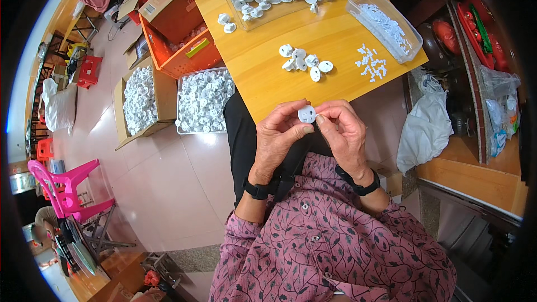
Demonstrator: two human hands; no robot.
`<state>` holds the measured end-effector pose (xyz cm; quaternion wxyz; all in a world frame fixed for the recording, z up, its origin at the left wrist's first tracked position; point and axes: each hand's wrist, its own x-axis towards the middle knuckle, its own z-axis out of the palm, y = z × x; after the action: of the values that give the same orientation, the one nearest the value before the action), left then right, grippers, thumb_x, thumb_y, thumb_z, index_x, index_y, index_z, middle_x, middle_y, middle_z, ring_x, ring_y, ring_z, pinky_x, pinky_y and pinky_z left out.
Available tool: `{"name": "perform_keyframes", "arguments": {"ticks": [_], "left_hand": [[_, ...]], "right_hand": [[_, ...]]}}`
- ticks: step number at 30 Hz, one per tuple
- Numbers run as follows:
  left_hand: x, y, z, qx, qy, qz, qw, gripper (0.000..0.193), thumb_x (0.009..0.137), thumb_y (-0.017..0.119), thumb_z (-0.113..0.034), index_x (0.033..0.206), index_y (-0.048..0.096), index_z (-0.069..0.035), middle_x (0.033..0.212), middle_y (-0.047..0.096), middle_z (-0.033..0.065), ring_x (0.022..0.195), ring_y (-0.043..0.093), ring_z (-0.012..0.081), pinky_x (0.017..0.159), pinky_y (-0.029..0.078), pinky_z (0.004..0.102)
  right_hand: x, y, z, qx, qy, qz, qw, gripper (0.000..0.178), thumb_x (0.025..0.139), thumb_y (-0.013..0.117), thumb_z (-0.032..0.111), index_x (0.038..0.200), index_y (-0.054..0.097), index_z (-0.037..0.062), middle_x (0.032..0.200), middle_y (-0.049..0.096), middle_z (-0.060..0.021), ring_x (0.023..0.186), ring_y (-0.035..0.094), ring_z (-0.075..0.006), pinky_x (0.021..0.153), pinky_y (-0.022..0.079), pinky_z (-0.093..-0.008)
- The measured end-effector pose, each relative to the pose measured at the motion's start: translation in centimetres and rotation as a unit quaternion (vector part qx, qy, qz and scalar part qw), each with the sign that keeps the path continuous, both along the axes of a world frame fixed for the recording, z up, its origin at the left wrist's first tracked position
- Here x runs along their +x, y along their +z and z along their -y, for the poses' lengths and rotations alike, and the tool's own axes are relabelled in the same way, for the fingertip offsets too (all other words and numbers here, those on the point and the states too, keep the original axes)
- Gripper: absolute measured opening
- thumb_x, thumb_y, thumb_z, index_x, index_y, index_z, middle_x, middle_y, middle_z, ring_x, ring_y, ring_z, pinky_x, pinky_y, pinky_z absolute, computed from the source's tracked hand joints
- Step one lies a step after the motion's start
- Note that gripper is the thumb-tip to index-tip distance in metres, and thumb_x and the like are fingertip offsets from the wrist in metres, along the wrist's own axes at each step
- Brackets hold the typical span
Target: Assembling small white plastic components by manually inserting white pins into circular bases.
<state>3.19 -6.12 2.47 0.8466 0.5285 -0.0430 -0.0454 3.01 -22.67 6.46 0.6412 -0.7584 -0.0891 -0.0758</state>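
Observation:
Over the near edge of the table, my left hand (278,132) pinches a round white plastic socket piece (306,114) between thumb and fingers. Its flat slotted face is turned up toward me. Against the right rim of that piece, the thumb and fingertips of my right hand (342,134) are pressed together; whether a small part is between them is hidden. Beyond my hands lies a loose group of similar round white pieces (300,53). Right of that group, small white plastic parts (371,64) are scattered on the yellow table (246,67).
A clear bin (241,21) of round pieces and a clear tray (415,50) of small parts stand on the table. To the left on the floor are a filled cardboard box (162,92), a filled clear tub (180,117) and an orange crate (196,59). A pink chair (67,190) stands farther left.

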Motion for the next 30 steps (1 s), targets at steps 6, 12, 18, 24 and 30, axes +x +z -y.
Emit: {"name": "perform_keyframes", "arguments": {"ticks": [6, 12, 18, 24, 30], "left_hand": [[-0.1, 0.2, 0.2, -0.038, -0.017, -0.018, 0.999, 0.050, 0.082, 0.077, 0.007, 0.129, 0.061, 0.003, 0.115, 0.068, 0.0101, 0.103, 0.066, 0.0163, 0.093, 0.056, 0.0303], [-0.1, 0.0, 0.0, -0.041, -0.024, -0.025, 0.999, 0.048, 0.082, 0.077, 0.006, 0.127, 0.061, 0.003, 0.117, 0.068, 0.0127, 0.105, 0.065, 0.0178, 0.094, 0.055, 0.0321], [-0.1, 0.2, 0.0, -0.033, -0.021, -0.034, 0.999, 0.046, 0.082, 0.078, 0.006, 0.125, 0.062, 0.003, 0.116, 0.069, 0.0123, 0.102, 0.066, 0.0171, 0.092, 0.055, 0.0313], [-0.2, 0.3, -0.3, -0.017, -0.024, -0.034, 0.999, 0.044, 0.082, 0.078, 0.004, 0.124, 0.064, 0.003, 0.115, 0.070, 0.0109, 0.100, 0.066, 0.0156, 0.092, 0.055, 0.0305], [-0.3, 0.6, -0.4, -0.003, -0.024, -0.030, 0.999, 0.042, 0.083, 0.078, 0.003, 0.123, 0.066, 0.002, 0.113, 0.070, 0.0093, 0.100, 0.066, 0.0150, 0.092, 0.055, 0.0294]], "right_hand": [[0.2, 0.6, -0.4, -0.083, -0.018, 0.082, 0.993, 0.007, 0.089, 0.068, -0.001, 0.093, 0.063, 0.0000, 0.099, 0.063, -0.0093, 0.081, 0.064, -0.0160, 0.064, 0.052, -0.0274], [0.2, 0.7, -0.5, -0.106, -0.020, 0.097, 0.989, 0.008, 0.088, 0.069, -0.003, 0.093, 0.062, -0.0003, 0.098, 0.062, -0.0094, 0.077, 0.063, -0.0147, 0.062, 0.051, -0.0267], [0.3, 0.7, -0.4, -0.124, -0.017, 0.109, 0.986, 0.009, 0.088, 0.068, -0.004, 0.093, 0.062, -0.0004, 0.098, 0.062, -0.0099, 0.078, 0.063, -0.0164, 0.063, 0.052, -0.0282], [0.4, 0.8, -0.3, -0.159, -0.002, 0.155, 0.975, 0.012, 0.086, 0.068, -0.005, 0.095, 0.060, 0.0001, 0.097, 0.061, -0.0122, 0.083, 0.064, -0.0255, 0.068, 0.053, -0.0340], [0.4, 0.9, -0.2, -0.171, 0.015, 0.155, 0.973, 0.014, 0.086, 0.066, -0.006, 0.097, 0.060, 0.0010, 0.096, 0.061, -0.0127, 0.084, 0.064, -0.0287, 0.070, 0.054, -0.0362]]}}
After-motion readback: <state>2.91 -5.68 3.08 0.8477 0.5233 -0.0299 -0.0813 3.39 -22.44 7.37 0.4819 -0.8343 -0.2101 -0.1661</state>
